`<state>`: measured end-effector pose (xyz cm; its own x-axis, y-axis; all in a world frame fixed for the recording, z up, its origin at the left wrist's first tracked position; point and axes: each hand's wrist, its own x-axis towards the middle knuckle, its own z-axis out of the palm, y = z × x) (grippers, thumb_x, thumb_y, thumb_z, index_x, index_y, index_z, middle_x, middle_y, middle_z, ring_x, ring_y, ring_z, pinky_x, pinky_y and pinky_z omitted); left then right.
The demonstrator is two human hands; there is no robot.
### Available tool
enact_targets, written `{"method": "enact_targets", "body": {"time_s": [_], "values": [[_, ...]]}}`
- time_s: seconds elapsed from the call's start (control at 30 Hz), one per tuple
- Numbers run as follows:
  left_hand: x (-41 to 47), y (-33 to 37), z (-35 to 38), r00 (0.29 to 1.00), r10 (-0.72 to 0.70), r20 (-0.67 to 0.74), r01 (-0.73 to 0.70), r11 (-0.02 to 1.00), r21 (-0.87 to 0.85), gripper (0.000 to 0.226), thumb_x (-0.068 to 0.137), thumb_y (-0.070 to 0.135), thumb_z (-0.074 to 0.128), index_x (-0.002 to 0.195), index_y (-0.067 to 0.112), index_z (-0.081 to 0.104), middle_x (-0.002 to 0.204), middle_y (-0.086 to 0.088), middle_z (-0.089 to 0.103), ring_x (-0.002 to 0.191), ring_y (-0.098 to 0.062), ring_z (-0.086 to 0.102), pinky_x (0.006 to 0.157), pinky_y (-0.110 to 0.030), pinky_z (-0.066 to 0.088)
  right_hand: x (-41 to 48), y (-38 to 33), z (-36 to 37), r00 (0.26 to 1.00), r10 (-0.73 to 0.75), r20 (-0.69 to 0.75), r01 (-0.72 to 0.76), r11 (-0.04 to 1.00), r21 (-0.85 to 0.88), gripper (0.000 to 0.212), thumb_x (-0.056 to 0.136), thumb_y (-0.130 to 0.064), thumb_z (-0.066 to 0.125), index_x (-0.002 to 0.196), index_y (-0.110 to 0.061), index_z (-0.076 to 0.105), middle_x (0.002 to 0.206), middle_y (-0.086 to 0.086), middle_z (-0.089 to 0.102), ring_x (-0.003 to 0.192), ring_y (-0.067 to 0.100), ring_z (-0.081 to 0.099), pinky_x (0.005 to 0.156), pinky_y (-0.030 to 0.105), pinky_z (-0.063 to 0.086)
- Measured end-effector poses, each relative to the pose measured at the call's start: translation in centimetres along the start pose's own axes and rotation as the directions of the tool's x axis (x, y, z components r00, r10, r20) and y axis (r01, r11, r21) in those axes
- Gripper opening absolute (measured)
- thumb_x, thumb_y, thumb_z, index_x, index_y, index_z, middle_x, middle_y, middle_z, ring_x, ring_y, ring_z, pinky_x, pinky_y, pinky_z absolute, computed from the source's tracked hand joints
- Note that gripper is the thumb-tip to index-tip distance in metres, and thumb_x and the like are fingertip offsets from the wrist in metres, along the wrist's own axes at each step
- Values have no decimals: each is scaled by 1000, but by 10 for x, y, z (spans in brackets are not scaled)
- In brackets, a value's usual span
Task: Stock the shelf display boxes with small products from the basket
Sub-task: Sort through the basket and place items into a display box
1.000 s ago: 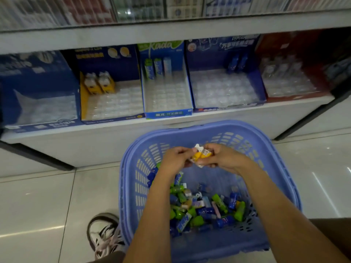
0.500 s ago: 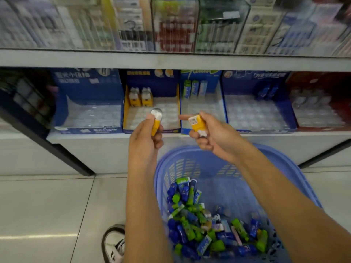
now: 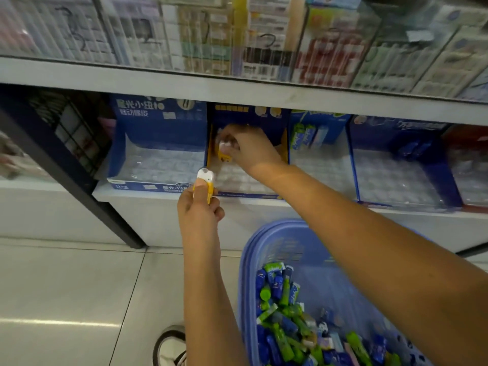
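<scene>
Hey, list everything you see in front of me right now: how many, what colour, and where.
blue display box: four, blue, in a row on the lower shelf; second from left has yellow inner walls
red display box: one, red, right end of that row
yellow product: two, yellow, one gripped in each hand
basket: one, blue, lower right, below the shelf
loose products: many, mostly green and blue, inside the basket
packaged goods: many, mixed colours, blurred, upper shelf
shoe: one, white and dark, on the floor
left hand: one, before the shelf edge
right hand: one, inside the yellow-walled box
</scene>
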<state>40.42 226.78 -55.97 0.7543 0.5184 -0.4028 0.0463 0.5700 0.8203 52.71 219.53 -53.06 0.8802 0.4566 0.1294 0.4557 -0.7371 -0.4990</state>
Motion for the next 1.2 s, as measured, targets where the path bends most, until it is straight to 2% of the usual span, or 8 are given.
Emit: {"method": "enact_targets", "body": {"time_s": [0.33,0.57,0.73,0.8,0.87,0.93,1.03,1.2], "values": [[2,-6,-8,998,45,38,-48,996,77,16,100,26,44,96,15,55,75,2,56,52,-5,39,44,-12,36,13,5,11,991,-120,-59,117,991,-61,27,89,-20,61,113,-9,64,114,12,60,103,23,57,86,24,42],[0,-5,-5,997,43,71,-46,998,41,16,100,23,43,90,17,54,71,2,55,51,-4,38,43,-13,36,7,17,18,972,-144,-186,130,988,-81,19,80,-22,70,90,-5,68,110,11,55,94,24,56,75,31,46],[-2,-8,1,993,55,105,-63,995,71,16,101,22,42,91,18,53,72,3,54,51,-3,40,44,-12,35,3,11,4,989,-129,-77,120,987,-109,23,88,-26,63,100,-8,69,121,10,50,106,24,52,85,32,46],[-1,-10,2,988,97,119,-111,987,116,14,101,23,41,95,20,53,77,3,56,54,-3,43,46,-12,38,-9,6,-2,997,-39,-63,41,999,32,26,93,-29,56,111,-14,66,118,5,55,99,15,54,82,17,44],[0,-13,3,973,168,157,-196,964,179,12,101,25,42,98,22,53,79,6,57,56,1,46,49,-12,41,-30,2,-8,995,79,60,-97,898,428,25,94,-30,55,111,-15,64,96,-1,64,74,8,59,65,13,46],[-2,-15,6,940,253,228,-303,927,221,13,100,25,44,98,20,55,74,7,55,56,3,47,52,-14,42,-51,6,-15,985,56,162,-148,755,638,16,89,-24,62,103,-16,65,86,-1,66,67,6,62,61,17,50],[-4,-18,10,899,328,290,-411,859,306,20,98,25,48,113,14,57,84,8,61,72,2,57,65,-13,48,-58,15,-20,993,80,89,-119,735,667,17,81,-14,71,98,-16,66,87,1,67,75,7,65,65,13,52],[-1,-26,11,815,352,461,-580,491,651,39,97,24,50,135,14,48,131,0,52,118,-11,47,84,-4,35,-30,36,-17,962,208,-176,-122,906,405,18,81,-14,71,97,-14,63,92,2,67,79,10,60,70,19,51]]}}
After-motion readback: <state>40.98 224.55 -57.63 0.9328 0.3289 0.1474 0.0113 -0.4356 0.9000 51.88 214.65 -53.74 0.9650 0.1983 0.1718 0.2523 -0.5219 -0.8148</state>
